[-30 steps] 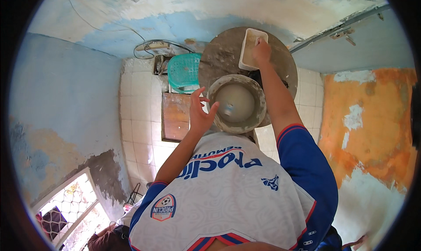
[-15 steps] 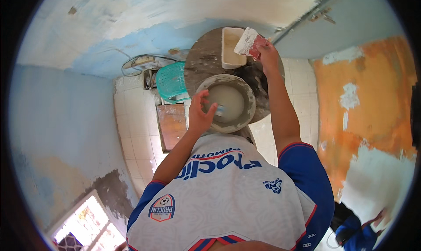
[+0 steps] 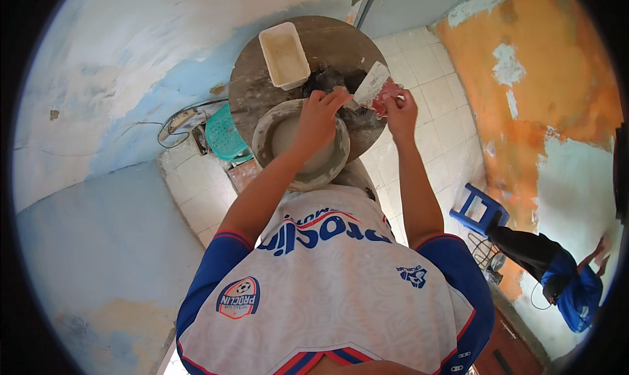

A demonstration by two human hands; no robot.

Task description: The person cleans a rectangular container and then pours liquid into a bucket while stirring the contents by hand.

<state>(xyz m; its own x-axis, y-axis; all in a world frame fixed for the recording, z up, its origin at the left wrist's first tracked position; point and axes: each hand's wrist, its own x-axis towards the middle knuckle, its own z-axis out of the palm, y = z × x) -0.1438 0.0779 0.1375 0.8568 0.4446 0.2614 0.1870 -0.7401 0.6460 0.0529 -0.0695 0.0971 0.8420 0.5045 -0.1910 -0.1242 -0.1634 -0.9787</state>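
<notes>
The orange wall (image 3: 544, 67), patched with white, stands at the right. Below it extends the tiled floor (image 3: 426, 122). A second person (image 3: 580, 296) in a blue top is at the lower right. The round brown desk (image 3: 246, 77) stands ahead of the wearer. The green chair (image 3: 226, 136) is left of the desk; the blue stool (image 3: 496, 214) stands near the second person.

The grey-coated bucket (image 3: 262, 139) sits on the near part of the desk and contains greyish liquid. The white rectangular tub (image 3: 295, 82) rests beyond the bucket, toward the far left. A dark heap (image 3: 321, 80) lies right of the tub.

The left grip (image 3: 318, 119) is above the bucket, fingers extended toward the scraper; whether it grasps anything cannot be told. The right grip (image 3: 402, 116) is clenched on the red part of the scraper (image 3: 373, 86). The scraper is raised above the desk's right side, its whitish blade tilted up and left.
</notes>
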